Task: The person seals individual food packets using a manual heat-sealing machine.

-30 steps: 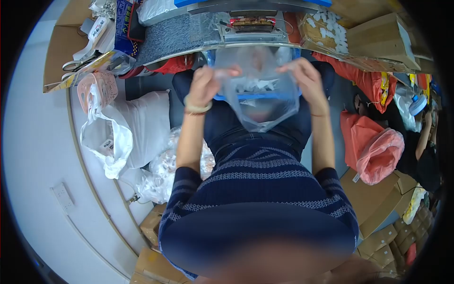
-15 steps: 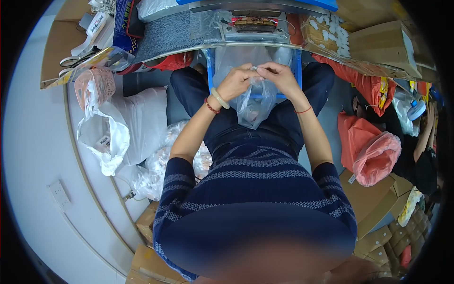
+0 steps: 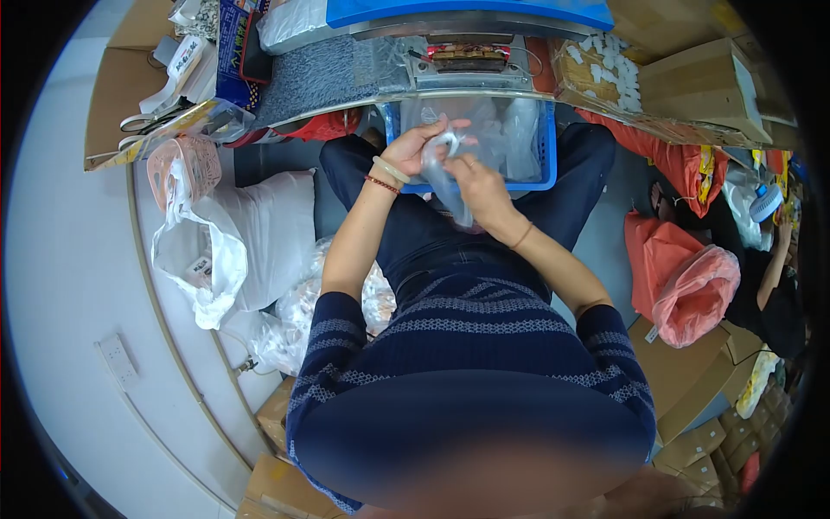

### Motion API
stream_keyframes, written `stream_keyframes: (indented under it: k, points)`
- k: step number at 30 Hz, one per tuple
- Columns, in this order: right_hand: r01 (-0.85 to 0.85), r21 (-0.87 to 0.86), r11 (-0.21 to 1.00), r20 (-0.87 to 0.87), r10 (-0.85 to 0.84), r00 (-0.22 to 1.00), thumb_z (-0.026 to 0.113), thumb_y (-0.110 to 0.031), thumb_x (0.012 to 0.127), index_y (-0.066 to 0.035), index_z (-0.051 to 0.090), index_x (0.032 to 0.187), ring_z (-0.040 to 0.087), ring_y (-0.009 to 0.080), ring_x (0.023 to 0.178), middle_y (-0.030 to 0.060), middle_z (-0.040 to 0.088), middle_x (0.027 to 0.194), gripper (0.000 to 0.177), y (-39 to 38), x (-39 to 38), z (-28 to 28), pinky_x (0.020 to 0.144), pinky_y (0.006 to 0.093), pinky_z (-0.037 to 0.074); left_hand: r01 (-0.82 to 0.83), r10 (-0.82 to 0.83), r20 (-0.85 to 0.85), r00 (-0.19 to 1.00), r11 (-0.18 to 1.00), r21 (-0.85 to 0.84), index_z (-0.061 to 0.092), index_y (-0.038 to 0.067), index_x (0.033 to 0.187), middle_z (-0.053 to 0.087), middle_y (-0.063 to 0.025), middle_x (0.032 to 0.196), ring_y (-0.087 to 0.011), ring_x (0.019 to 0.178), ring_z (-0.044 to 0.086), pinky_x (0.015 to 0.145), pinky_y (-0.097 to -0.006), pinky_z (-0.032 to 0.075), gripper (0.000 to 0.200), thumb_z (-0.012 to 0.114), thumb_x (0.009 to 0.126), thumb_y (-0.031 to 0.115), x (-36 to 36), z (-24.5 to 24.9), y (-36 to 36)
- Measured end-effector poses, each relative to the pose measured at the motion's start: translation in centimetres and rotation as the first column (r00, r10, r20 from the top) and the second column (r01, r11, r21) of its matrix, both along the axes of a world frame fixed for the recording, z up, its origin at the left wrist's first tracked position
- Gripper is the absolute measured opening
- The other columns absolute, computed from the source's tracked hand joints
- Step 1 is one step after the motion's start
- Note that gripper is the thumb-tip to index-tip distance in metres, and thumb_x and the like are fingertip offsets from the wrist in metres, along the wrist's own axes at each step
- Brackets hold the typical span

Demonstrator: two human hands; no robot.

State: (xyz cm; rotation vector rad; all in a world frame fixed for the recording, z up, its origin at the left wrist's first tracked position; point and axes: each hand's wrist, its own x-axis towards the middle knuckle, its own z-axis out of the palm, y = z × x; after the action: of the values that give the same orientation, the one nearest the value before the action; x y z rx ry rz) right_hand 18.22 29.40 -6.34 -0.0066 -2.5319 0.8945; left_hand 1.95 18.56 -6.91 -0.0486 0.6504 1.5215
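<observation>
A clear plastic bag (image 3: 443, 177) hangs over my lap, its top gathered and twisted between both hands. My left hand (image 3: 408, 149) pinches the twisted neck from the left, with a pale bangle and a red string on its wrist. My right hand (image 3: 478, 186) grips the bag just below and to the right. Small pale items show faintly inside the bag. Behind the hands sits a blue crate (image 3: 546, 147) holding more clear plastic.
A workbench edge (image 3: 346, 99) with a sealing machine (image 3: 467, 59) runs across the top. White sacks (image 3: 251, 225) lie at my left, a pink-red bag (image 3: 692, 285) at my right. Cardboard boxes (image 3: 692, 372) stand lower right; another person's arm (image 3: 772, 259) is far right.
The bag was held spread open by both hands, then its mouth was gathered. Now its neck is twisted, and my right hand has dropped lower on the bag.
</observation>
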Motion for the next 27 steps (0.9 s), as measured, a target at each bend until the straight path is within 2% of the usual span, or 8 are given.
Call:
stream_keyframes:
  k: [5, 6, 7, 11, 17, 22, 25, 27]
  points:
    - [-0.277, 0.129, 0.952, 0.283, 0.232, 0.930, 0.060, -0.002, 0.078, 0.004, 0.063, 0.099, 0.065, 0.0357, 0.093, 0.0185, 0.062, 0.107, 0.021, 0.8, 1.1, -3.4, 0.075, 0.0420, 0.056, 0.097, -0.131, -0.583, 0.802, 0.991, -0.091, 0.060, -0.007, 0.120, 0.068, -0.0125, 0.101, -0.0190, 0.086, 0.065, 0.081, -0.0281, 0.054, 0.035, 0.055, 0.100, 0.022, 0.8, 1.5, -0.7]
    - [-0.422, 0.152, 0.894, 0.485, 0.304, 0.820, 0.061, -0.002, 0.080, 0.003, 0.064, 0.099, 0.065, 0.0355, 0.093, 0.0176, 0.062, 0.109, 0.020, 1.0, 1.6, -3.5, 0.076, 0.0418, 0.056, 0.202, -0.231, -0.780, 0.582, 0.970, -0.136, 0.063, -0.007, 0.114, 0.068, -0.0127, 0.100, -0.0221, 0.087, 0.066, 0.082, -0.0288, 0.054, 0.031, 0.059, 0.098, 0.018, 0.6, 1.6, -1.0]
    - [-0.422, 0.153, 0.894, 0.484, 0.305, 0.820, 0.061, -0.002, 0.080, 0.003, 0.064, 0.099, 0.065, 0.0355, 0.093, 0.0176, 0.062, 0.109, 0.020, 1.6, 1.8, -2.3, 0.076, 0.0418, 0.056, 0.138, -0.147, -0.944, -0.295, 0.971, -0.194, 0.065, -0.008, 0.104, 0.065, -0.0134, 0.104, -0.0270, 0.090, 0.065, 0.082, -0.0295, 0.054, 0.024, 0.064, 0.089, 0.011, 1.0, 2.8, -1.2]
    - [0.090, -0.254, 0.963, 0.122, -0.060, 0.991, 0.065, -0.015, 0.091, -0.003, 0.069, 0.109, 0.063, 0.0327, 0.104, 0.0153, 0.065, 0.118, 0.023, 5.5, 0.4, 5.3, 0.090, 0.0359, 0.050, -0.016, -0.101, -0.506, -0.856, 0.986, -0.169, 0.064, -0.002, 0.094, 0.061, -0.0120, 0.112, -0.0260, 0.101, 0.060, 0.081, -0.0348, 0.054, 0.015, 0.064, 0.082, 0.008, 4.0, 4.7, -1.7]
    - [0.008, -0.755, 0.656, 0.177, 0.192, 0.965, 0.069, -0.024, 0.091, -0.004, 0.072, 0.104, 0.060, 0.0190, 0.102, 0.0083, 0.068, 0.115, 0.024, 6.2, -4.2, -2.9, 0.087, 0.0328, 0.048, 0.195, 0.150, -0.452, -0.879, 0.979, -0.054, 0.068, -0.001, 0.100, 0.063, -0.0122, 0.115, -0.0294, 0.106, 0.060, 0.094, -0.0388, 0.051, 0.022, 0.063, 0.082, 0.011, 4.4, 3.4, -0.1]
    - [0.354, -0.793, -0.496, 0.466, -0.120, 0.877, 0.061, -0.013, 0.096, -0.012, 0.065, 0.109, 0.060, 0.0163, 0.093, 0.0028, 0.067, 0.109, 0.013, 8.5, -4.6, -10.3, 0.085, 0.0330, 0.046, -0.147, -0.033, -0.612, -0.790, 0.980, 0.137, 0.067, 0.000, 0.101, 0.060, -0.0190, 0.130, -0.0350, 0.126, 0.053, 0.106, -0.0426, 0.042, 0.022, 0.069, 0.086, 0.015, 2.9, -0.9, -3.5]
    - [0.201, -0.652, -0.731, 0.527, -0.246, 0.813, 0.059, -0.012, 0.097, -0.011, 0.059, 0.112, 0.060, 0.0216, 0.106, 0.0048, 0.063, 0.118, 0.016, 8.9, -4.4, -11.3, 0.093, 0.0367, 0.046, -0.406, 0.061, -0.983, -0.172, 0.905, 0.128, 0.066, -0.001, 0.098, 0.064, -0.0164, 0.124, -0.0299, 0.129, 0.051, 0.110, -0.0409, 0.037, 0.022, 0.063, 0.095, 0.020, 3.6, -2.5, -3.9]
    - [0.072, -0.928, -0.366, 0.188, -0.290, 0.939, 0.061, -0.011, 0.095, -0.011, 0.062, 0.107, 0.059, 0.0224, 0.108, 0.0056, 0.062, 0.118, 0.011, 7.5, -3.4, -9.2, 0.096, 0.0378, 0.045, -0.495, 0.421, -0.796, 0.435, 0.850, 0.179, 0.067, 0.001, 0.100, 0.066, -0.0123, 0.120, -0.0255, 0.124, 0.054, 0.109, -0.0397, 0.036, 0.021, 0.059, 0.098, 0.021, 3.8, -0.5, -3.0]
